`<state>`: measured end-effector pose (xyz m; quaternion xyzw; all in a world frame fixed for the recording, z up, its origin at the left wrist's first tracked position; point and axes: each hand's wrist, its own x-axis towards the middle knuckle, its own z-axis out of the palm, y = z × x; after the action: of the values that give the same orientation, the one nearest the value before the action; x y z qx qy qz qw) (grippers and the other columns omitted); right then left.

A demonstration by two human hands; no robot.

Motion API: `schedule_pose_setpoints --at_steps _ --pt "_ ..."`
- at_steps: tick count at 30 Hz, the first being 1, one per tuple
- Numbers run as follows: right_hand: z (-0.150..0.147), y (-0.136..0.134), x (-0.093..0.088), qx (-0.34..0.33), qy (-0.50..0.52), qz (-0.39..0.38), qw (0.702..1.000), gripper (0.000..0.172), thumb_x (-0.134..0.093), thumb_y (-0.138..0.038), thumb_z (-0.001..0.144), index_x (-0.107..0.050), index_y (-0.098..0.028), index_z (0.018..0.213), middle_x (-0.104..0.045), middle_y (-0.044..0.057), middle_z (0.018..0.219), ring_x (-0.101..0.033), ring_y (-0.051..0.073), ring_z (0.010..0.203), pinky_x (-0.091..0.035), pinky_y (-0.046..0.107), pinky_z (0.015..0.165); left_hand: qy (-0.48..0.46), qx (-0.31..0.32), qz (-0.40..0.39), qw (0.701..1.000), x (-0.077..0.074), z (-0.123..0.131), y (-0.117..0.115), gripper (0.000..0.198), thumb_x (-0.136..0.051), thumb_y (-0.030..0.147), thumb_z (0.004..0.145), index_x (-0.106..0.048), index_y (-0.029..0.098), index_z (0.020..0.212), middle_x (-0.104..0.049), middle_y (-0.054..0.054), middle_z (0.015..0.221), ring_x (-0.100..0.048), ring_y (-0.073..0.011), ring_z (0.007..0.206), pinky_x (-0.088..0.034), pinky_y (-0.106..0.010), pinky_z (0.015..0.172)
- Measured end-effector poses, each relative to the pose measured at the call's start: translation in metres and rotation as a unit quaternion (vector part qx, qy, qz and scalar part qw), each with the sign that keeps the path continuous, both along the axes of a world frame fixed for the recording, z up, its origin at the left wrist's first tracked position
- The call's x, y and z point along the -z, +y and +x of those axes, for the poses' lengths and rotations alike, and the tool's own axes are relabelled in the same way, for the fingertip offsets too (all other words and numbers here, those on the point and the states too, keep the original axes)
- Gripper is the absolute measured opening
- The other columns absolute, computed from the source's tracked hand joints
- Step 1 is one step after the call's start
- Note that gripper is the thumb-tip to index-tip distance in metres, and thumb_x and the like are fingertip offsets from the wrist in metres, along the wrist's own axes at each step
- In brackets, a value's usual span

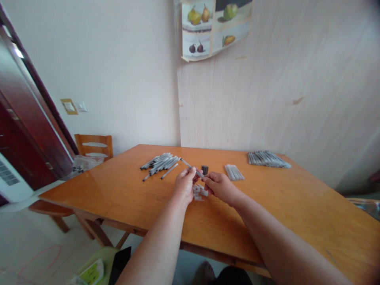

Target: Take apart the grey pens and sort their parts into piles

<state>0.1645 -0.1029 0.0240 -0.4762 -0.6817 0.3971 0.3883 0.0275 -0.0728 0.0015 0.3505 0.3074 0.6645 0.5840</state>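
A slim grey pen point(187, 163) with a dark end is held at a slant above the middle of the table. My left hand point(186, 183) is closed round its middle, thumb on top. The fingers of my right hand point(218, 184) pinch its lower right end. Small clear plastic pieces point(199, 192) lie on the table below and between my hands. Just behind the hands sits a small group of black pieces point(204, 169). To the left is a loose pile of grey pens point(162, 162) with dark ends.
The orange wooden table point(124, 190) bears a bundle of clear tubes point(234, 172) right of my hands and a stack of grey pens point(268, 159) at the back right. A wooden chair point(94, 143) stands beyond the left edge, near a plastic bag point(84, 163).
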Motion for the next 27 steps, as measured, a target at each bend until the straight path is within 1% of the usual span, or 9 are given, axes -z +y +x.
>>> schedule_pose_setpoints --at_steps 4,7,10,12,15,17,20,23,27 --pt "0.000 0.003 0.004 -0.001 -0.027 0.039 0.999 0.027 -0.047 -0.036 0.089 -0.053 -0.019 0.069 -0.053 -0.003 0.051 -0.046 0.008 0.043 -0.032 0.020 0.043 0.002 -0.012 -0.011 1.000 0.001 0.003 0.000 0.030 -0.078 0.035 0.066 -0.061 0.015 0.080 -0.070 -0.005 0.075 -0.063 -0.0119 0.066 -0.043 -0.023 0.066" --pt "0.002 0.005 0.009 0.000 -0.051 0.074 0.996 0.028 -0.046 -0.037 0.089 -0.054 -0.019 0.070 -0.056 -0.002 0.054 -0.050 0.010 0.046 -0.035 0.021 0.046 0.004 -0.017 -0.013 1.000 0.001 -0.001 0.002 0.033 -0.079 0.037 0.064 -0.060 0.014 0.079 -0.070 -0.005 0.073 -0.062 -0.0114 0.065 -0.042 -0.023 0.064" --pt "0.008 0.006 0.014 0.014 -0.086 0.115 0.989 0.027 -0.048 -0.038 0.088 -0.054 -0.019 0.069 -0.058 -0.001 0.057 -0.053 0.011 0.049 -0.037 0.022 0.049 -0.018 -0.067 -0.028 0.997 0.000 -0.014 0.006 0.038 -0.081 0.040 0.061 -0.058 0.015 0.077 -0.068 -0.002 0.068 -0.061 -0.0101 0.063 -0.040 -0.021 0.060" --pt "0.014 0.007 0.015 0.025 -0.093 0.116 0.989 0.027 -0.049 -0.039 0.087 -0.054 -0.019 0.070 -0.058 -0.001 0.057 -0.053 0.011 0.050 -0.037 0.022 0.049 -0.021 -0.105 -0.031 0.994 0.000 -0.025 0.009 0.041 -0.081 0.044 0.060 -0.057 0.016 0.078 -0.067 -0.001 0.067 -0.061 -0.0097 0.063 -0.039 -0.020 0.059" --pt "0.025 0.012 0.013 0.056 -0.072 0.097 0.991 0.028 -0.048 -0.042 0.086 -0.058 -0.019 0.075 -0.059 -0.001 0.060 -0.053 0.011 0.050 -0.037 0.022 0.048 -0.002 -0.110 -0.023 0.994 0.000 -0.034 0.012 0.042 -0.079 0.048 0.061 -0.057 0.016 0.078 -0.067 -0.002 0.069 -0.062 -0.0098 0.063 -0.040 -0.020 0.060" --pt "0.034 0.016 0.010 0.082 -0.086 0.131 0.984 0.030 -0.047 -0.044 0.087 -0.060 -0.019 0.076 -0.058 -0.001 0.063 -0.052 0.011 0.054 -0.036 0.022 0.050 0.019 -0.114 -0.009 0.993 0.002 -0.034 0.013 0.041 -0.079 0.048 0.062 -0.057 0.016 0.078 -0.068 -0.002 0.070 -0.062 -0.0100 0.063 -0.040 -0.021 0.061" --pt "0.048 0.020 0.006 0.106 -0.153 0.197 0.963 0.035 -0.045 -0.044 0.087 -0.059 -0.019 0.067 -0.055 0.000 0.061 -0.050 0.012 0.060 -0.035 0.023 0.054 0.050 -0.122 -0.001 0.991 0.005 -0.031 0.014 0.041 -0.079 0.047 0.061 -0.058 0.016 0.078 -0.068 -0.003 0.070 -0.062 -0.0110 0.064 -0.040 -0.021 0.060" --pt "0.059 0.023 0.004 0.123 -0.203 0.183 0.954 0.035 -0.047 -0.042 0.085 -0.057 -0.018 0.060 -0.053 0.000 0.058 -0.047 0.012 0.057 -0.033 0.023 0.054 0.060 -0.130 -0.008 0.990 0.007 -0.031 0.015 0.040 -0.078 0.046 0.061 -0.058 0.016 0.078 -0.068 -0.004 0.071 -0.063 -0.0119 0.065 -0.040 -0.021 0.059" --pt "0.065 0.024 0.003 0.125 -0.224 0.144 0.956 0.025 -0.052 -0.036 0.080 -0.063 -0.017 0.069 -0.059 0.003 0.063 -0.051 0.013 0.059 -0.034 0.024 0.054 0.066 -0.135 -0.022 0.988 0.007 -0.033 0.014 0.040 -0.077 0.046 0.062 -0.058 0.016 0.079 -0.068 -0.004 0.071 -0.063 -0.0119 0.064 -0.039 -0.020 0.057"
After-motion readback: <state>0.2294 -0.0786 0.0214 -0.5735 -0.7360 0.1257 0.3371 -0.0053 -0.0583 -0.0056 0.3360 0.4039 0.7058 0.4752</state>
